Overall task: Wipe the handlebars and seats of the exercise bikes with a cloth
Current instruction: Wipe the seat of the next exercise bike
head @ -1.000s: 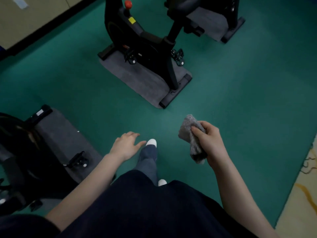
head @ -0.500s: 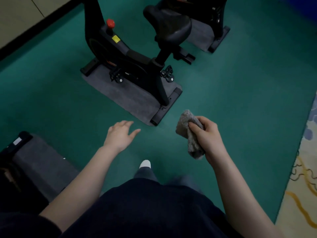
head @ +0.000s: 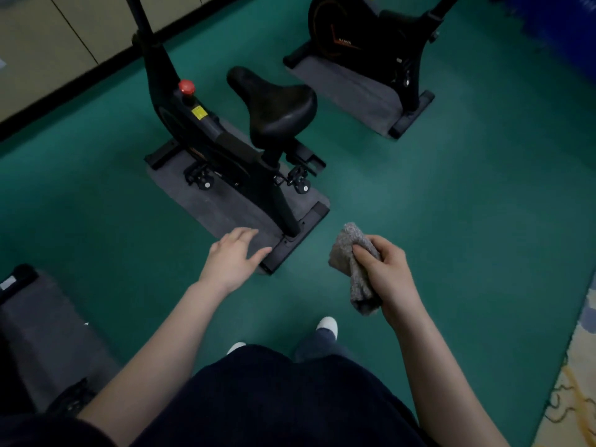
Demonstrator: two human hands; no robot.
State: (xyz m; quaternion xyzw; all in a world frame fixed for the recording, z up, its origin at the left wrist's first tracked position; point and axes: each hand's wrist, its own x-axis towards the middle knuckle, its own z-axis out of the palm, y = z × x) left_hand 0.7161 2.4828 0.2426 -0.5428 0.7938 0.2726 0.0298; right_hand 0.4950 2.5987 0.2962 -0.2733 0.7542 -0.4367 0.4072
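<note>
Standing on the green floor [head: 451,204], we are facing a black exercise bike [head: 206,137], its seat [head: 277,104] ahead of our hands. Our right hand [head: 387,272] is gripping the grey cloth [head: 346,248], fingers curled round it; our left hand [head: 232,259] is hovering empty, fingers relaxed and slightly spread.

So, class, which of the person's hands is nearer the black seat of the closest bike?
Left. The left hand hovers open below the seat; the right hand, holding the cloth, is farther off, below and to its right.
</note>
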